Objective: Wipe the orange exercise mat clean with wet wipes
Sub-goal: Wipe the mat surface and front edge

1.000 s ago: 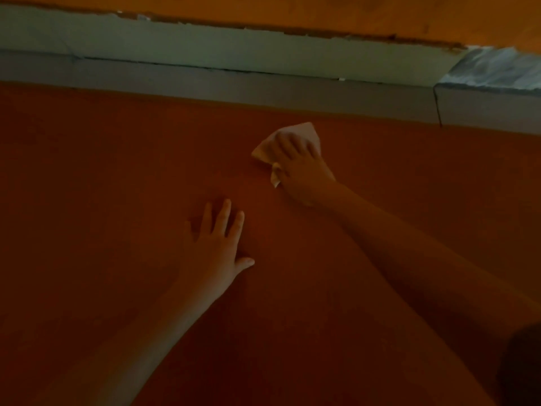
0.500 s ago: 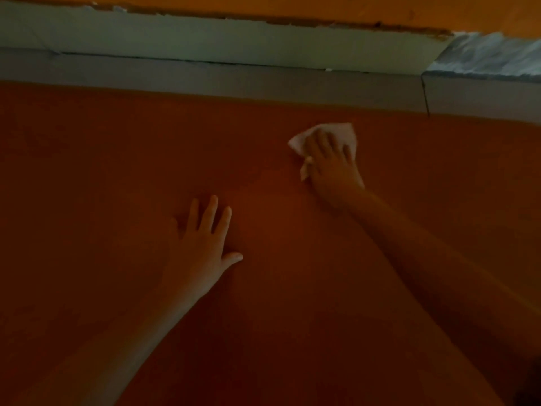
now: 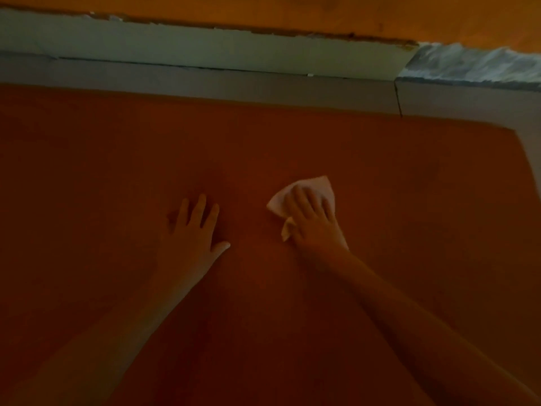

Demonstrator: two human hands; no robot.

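Right hand (image 3: 314, 222) presses wipe (image 3: 317, 186) on mat (image 3: 117, 177); left hand (image 3: 193, 230) flat.

On my feed I see 2 bare arms. The left forearm (image 3: 117, 332) and right forearm (image 3: 409, 312) are slim and uncovered down to the frame's lower edge. The left hand (image 3: 193, 238) and right hand (image 3: 314, 224) are bare as well; dim light blurs finer detail.

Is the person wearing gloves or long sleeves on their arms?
No. The left hand and right hand are bare, no gloves. The forearms show no sleeves either. No watch or ring is visible, though the picture is dim.
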